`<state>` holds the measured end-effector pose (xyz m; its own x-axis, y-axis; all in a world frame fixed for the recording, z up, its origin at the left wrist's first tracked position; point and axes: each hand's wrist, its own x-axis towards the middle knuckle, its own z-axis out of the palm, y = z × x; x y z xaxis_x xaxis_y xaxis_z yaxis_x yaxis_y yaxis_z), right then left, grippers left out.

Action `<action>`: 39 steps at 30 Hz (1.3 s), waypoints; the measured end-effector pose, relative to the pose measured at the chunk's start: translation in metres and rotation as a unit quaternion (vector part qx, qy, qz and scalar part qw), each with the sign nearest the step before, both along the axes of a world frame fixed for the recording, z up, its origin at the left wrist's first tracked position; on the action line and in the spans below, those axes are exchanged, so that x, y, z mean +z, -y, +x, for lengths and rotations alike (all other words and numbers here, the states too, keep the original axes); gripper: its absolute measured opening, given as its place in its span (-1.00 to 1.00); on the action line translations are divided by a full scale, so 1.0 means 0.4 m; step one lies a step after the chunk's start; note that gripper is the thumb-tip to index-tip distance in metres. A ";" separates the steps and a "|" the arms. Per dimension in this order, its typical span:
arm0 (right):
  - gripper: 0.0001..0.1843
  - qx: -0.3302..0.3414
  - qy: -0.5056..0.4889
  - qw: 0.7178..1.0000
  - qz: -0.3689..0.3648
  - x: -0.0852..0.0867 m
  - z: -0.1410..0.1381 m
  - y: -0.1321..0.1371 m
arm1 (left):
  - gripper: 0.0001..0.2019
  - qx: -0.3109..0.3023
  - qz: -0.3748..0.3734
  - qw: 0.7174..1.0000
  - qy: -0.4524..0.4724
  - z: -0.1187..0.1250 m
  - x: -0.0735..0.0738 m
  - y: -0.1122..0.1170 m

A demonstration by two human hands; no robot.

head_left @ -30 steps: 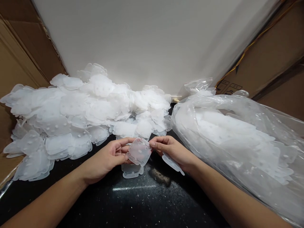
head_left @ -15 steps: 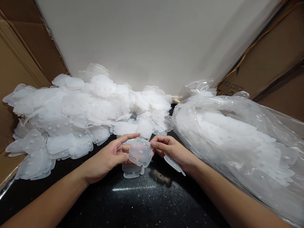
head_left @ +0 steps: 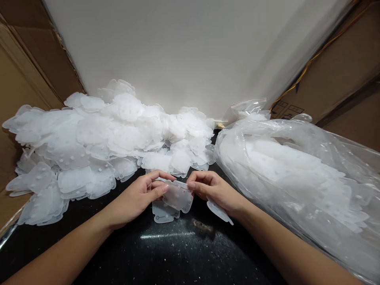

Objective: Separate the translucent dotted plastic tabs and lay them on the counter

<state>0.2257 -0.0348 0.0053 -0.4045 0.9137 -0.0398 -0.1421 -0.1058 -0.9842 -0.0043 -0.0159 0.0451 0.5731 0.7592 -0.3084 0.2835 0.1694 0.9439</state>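
Both hands pinch one translucent silicone pad just above the black table. My left hand grips its left edge with curled fingers. Its right edge is held by the thumb and fingers of my right hand, which also keeps a second pad tucked under the palm. Another flat pad lies on the table right below the held one.
A large heap of the same white pads fills the back left. At the right lies a clear plastic bag stuffed with pads. Cardboard boxes stand on both sides, a white wall behind. The black table lies in front.
The held pad has dropped lower toward the table and tilted flatter. My left forefinger, stretched out half a second ago, has curled back onto the pad's edge.
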 end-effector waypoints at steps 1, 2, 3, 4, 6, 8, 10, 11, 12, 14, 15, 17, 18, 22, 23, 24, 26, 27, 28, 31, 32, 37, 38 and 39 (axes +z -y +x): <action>-0.70 0.005 0.009 1.000 0.008 0.000 0.001 0.001 | -0.71 -0.004 0.017 1.000 -0.010 0.002 -0.001 -0.001; -0.71 0.008 0.017 1.000 0.014 0.001 0.001 0.002 | -0.74 -0.008 0.036 0.999 -0.017 0.003 -0.002 -0.001; -0.71 0.011 0.022 1.000 0.019 0.002 0.002 0.003 | -0.75 -0.012 0.054 0.998 -0.024 0.005 -0.002 -0.001; -0.71 0.013 0.026 0.999 0.024 0.003 0.002 0.004 | -0.75 -0.016 0.071 0.997 -0.028 0.006 -0.001 -0.001; -0.72 0.013 0.033 0.999 0.033 0.005 0.002 0.005 | -0.74 -0.021 0.095 0.995 -0.035 0.006 0.001 0.000; -0.71 0.009 0.043 0.998 0.037 0.008 0.003 0.005 | -0.75 -0.023 0.110 0.993 -0.039 0.005 0.004 0.001; -0.71 0.004 0.052 0.998 0.041 0.010 0.003 0.004 | -0.77 -0.021 0.122 0.991 -0.044 0.005 0.007 0.003; -0.71 0.002 0.055 0.998 0.043 0.011 0.003 0.004 | -0.78 -0.020 0.126 0.991 -0.046 0.005 0.009 0.003; -0.71 0.001 0.057 0.997 0.044 0.012 0.003 0.004 | -0.79 -0.020 0.130 0.990 -0.047 0.005 0.010 0.004; -0.71 -0.001 0.062 0.997 0.048 0.012 0.003 0.003 | -0.81 -0.018 0.134 0.990 -0.047 0.005 0.011 0.005; -0.70 -0.003 0.065 0.997 0.050 0.012 0.004 0.003 | -0.82 -0.019 0.136 0.989 -0.047 0.006 0.011 0.005; -0.69 -0.011 0.070 0.996 0.058 0.011 0.004 0.002 | -0.82 -0.016 0.141 0.989 -0.047 0.006 0.009 0.005; -0.68 -0.014 0.074 0.995 0.060 0.011 0.004 0.002 | -0.82 -0.010 0.140 0.989 -0.047 0.005 0.006 0.004; -0.66 0.004 0.098 0.995 0.034 0.009 -0.002 0.003 | -0.78 0.047 0.087 0.995 -0.013 0.004 -0.003 0.000; -0.64 0.012 0.101 0.994 0.026 0.009 -0.005 0.004 | -0.76 0.061 0.065 0.996 0.004 0.003 -0.004 -0.001; -0.62 0.019 0.101 0.994 0.023 0.007 -0.008 0.005 | -0.75 0.072 0.043 0.996 0.020 0.003 -0.005 -0.001; -0.64 0.024 0.097 0.995 0.029 0.004 -0.012 0.006 | -0.73 0.078 0.010 0.996 0.047 0.002 -0.003 -0.002; -0.65 0.023 0.093 0.995 0.032 0.002 -0.013 0.006 | -0.73 0.076 -0.001 0.996 0.054 0.001 -0.002 -0.002; -0.66 0.018 0.087 0.995 0.035 0.000 -0.013 0.006 | -0.74 0.073 -0.005 0.996 0.057 0.001 -0.001 -0.001; -0.66 0.000 0.072 0.997 0.033 -0.004 -0.009 0.003 | -0.76 0.071 0.022 0.997 0.037 -0.001 0.000 -0.001; -0.65 -0.003 0.069 0.997 0.033 -0.005 -0.007 0.002 | -0.77 0.070 0.034 0.997 0.028 -0.002 0.000 -0.001; -0.66 -0.011 0.075 0.996 0.042 -0.003 -0.004 0.001 | -0.77 0.054 0.050 0.997 0.031 -0.003 -0.004 -0.002; -0.67 -0.013 0.076 0.996 0.043 -0.003 -0.005 0.001 | -0.78 0.052 0.052 0.997 0.035 -0.003 -0.005 -0.002; -0.67 -0.014 0.075 0.996 0.042 -0.003 -0.005 0.002 | -0.79 0.050 0.055 0.997 0.037 -0.003 -0.005 -0.003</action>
